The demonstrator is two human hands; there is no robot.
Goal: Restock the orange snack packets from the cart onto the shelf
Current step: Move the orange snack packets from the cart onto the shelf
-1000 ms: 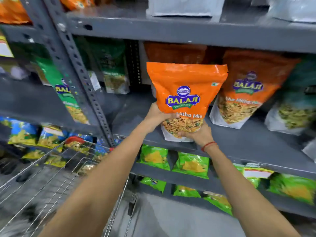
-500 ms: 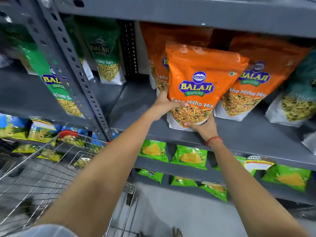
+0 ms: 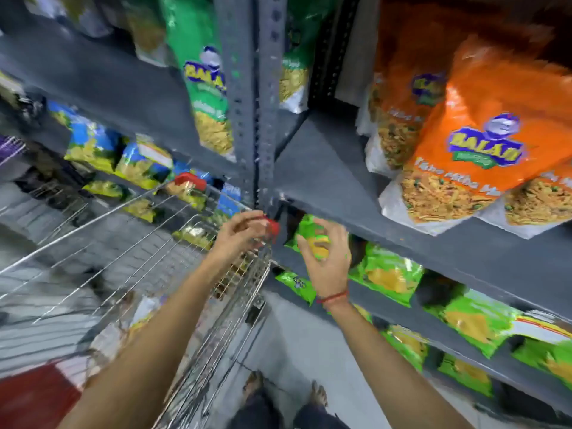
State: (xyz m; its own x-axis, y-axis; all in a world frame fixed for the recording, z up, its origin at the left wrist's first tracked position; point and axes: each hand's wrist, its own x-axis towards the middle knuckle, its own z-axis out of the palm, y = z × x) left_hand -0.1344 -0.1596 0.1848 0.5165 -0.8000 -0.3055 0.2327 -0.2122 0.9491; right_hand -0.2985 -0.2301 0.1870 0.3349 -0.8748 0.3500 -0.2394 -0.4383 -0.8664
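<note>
An orange snack packet (image 3: 483, 144) stands on the grey shelf (image 3: 325, 178) at the upper right, in front of two more orange packets (image 3: 399, 97). Neither hand touches it. My left hand (image 3: 241, 233) hovers over the far corner of the wire cart (image 3: 130, 243), fingers loosely curled and holding nothing. My right hand (image 3: 328, 258), with a red thread at the wrist, is below the shelf edge with fingers spread and empty. The frame is blurred by motion. Packets inside the cart show only dimly through the wire.
A perforated grey upright (image 3: 250, 97) divides the shelving. Green packets (image 3: 204, 85) stand left of it. Blue and yellow packets (image 3: 93, 144) fill the lower left shelf, bright green ones (image 3: 387, 274) the lower right shelves. My feet (image 3: 284, 391) are on the floor below.
Both hands have let go of the orange packet, which now stands on the shelf. They have dropped down and left toward the cart, and the view has swung left.
</note>
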